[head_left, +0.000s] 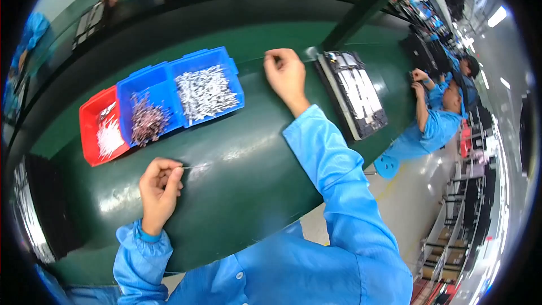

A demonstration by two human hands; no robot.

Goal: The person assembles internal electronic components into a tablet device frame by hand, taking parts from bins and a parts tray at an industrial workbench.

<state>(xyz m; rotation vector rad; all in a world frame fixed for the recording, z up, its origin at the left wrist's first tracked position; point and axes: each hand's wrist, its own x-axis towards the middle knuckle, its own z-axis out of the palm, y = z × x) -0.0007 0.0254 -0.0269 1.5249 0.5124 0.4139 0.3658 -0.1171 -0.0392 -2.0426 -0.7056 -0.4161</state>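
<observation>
left fingers: the thumb and forefinger of the left hand (158, 195) are pinched narrow on a thin pale strip (192, 168), the other fingers curled in.
thin pale strip: juts rightward from the pinch, over the tabletop (248, 206), nearer the person than the bins; its far end is too blurred to tell whether it touches the surface.
right fingers: the right hand (288, 77) is loosely curled, thumb and forefinger close together; whether they hold anything, i cannot tell.
step in hand: seemingly the handling of one strip, apart from the heaps.
next move: would call for a light, steady pinch, as the strip looks easy to bend.
red bin (88, 142): holds thin white pieces (109, 138).
middle blue bin (161, 86): holds a tangle of brownish-pink pieces (148, 121).
right blue bin (241, 97): holds a heap of white and grey pieces (204, 93); the right hand is just beyond its right side.
dark flat unit with white panels (360, 93): lies to the right of the right hand.
co-worker in blue (437, 127): farther right.
</observation>
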